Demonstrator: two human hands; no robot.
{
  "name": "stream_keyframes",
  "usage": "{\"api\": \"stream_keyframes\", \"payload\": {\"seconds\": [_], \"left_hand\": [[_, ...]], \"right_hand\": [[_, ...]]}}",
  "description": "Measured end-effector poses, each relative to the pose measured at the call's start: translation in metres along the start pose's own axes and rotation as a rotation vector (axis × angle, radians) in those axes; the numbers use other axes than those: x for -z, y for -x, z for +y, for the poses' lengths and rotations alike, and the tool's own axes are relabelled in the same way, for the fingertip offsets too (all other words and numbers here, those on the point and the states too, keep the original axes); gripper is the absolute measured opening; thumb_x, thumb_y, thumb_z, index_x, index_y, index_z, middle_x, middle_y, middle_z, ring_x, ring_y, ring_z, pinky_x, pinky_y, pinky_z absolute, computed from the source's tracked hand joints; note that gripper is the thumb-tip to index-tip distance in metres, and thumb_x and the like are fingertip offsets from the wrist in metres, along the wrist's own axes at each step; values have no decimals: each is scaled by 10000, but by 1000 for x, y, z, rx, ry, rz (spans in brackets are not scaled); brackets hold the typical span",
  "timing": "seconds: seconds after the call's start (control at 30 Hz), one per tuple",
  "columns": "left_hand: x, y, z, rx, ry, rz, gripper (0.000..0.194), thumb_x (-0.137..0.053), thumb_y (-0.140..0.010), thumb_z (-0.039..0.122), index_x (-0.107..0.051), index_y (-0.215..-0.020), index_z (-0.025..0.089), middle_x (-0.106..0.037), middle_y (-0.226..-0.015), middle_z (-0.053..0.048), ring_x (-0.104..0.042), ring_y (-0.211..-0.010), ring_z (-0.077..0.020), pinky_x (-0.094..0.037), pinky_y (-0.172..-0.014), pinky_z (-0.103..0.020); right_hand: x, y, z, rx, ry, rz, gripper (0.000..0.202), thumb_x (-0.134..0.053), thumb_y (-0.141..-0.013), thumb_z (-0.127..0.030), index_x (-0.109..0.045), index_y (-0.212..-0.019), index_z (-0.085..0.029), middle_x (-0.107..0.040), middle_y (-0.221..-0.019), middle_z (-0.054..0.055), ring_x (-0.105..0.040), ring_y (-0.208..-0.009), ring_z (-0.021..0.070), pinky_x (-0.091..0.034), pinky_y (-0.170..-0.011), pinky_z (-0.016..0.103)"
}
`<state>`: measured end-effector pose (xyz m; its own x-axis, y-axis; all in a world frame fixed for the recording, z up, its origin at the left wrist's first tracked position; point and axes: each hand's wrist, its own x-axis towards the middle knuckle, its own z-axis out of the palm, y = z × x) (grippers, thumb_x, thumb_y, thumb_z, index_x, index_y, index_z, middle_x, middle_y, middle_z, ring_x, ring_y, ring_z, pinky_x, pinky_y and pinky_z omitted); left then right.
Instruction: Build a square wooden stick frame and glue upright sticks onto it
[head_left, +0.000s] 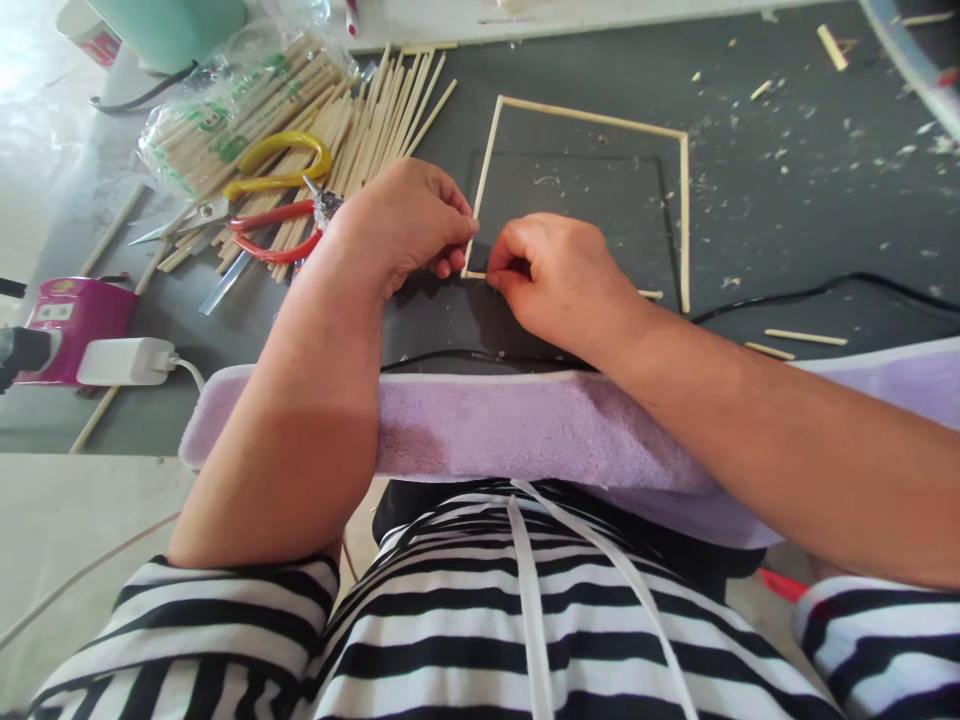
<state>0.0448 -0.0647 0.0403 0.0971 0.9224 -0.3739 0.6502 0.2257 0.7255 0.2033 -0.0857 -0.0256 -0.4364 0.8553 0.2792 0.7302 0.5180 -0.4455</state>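
A four-sided outline of thin wooden sticks stands on the grey table, its corners joined at the back. My left hand pinches the outline's left stick near its front end. Close beside it, my right hand has thumb and forefinger closed on a front stick at the near left corner. Most of that front stick is hidden under my right hand; what looks like its other end shows beyond the wrist. The right stick is touched by neither hand.
Left of my hands lie loose sticks, a plastic bag of sticks, yellow-handled scissors and red-handled pliers. A pink socket block sits far left. A black cable and purple towelling run along the front.
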Motion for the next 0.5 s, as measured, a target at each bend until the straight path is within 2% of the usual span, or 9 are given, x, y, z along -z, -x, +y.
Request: {"api": "stream_keyframes", "payload": {"seconds": [0.5], "left_hand": [[0, -1, -2, -25, 58, -20, 122, -559, -852, 61, -571, -766, 147, -536, -541, 24, -494, -495, -88, -375, -549, -223]], "right_hand": [[0, 0, -1, -2, 5, -1, 122, -562, -919, -220, -624, -814, -220, -668, -844, 64, -630, -842, 237, -487, -765, 374]]}}
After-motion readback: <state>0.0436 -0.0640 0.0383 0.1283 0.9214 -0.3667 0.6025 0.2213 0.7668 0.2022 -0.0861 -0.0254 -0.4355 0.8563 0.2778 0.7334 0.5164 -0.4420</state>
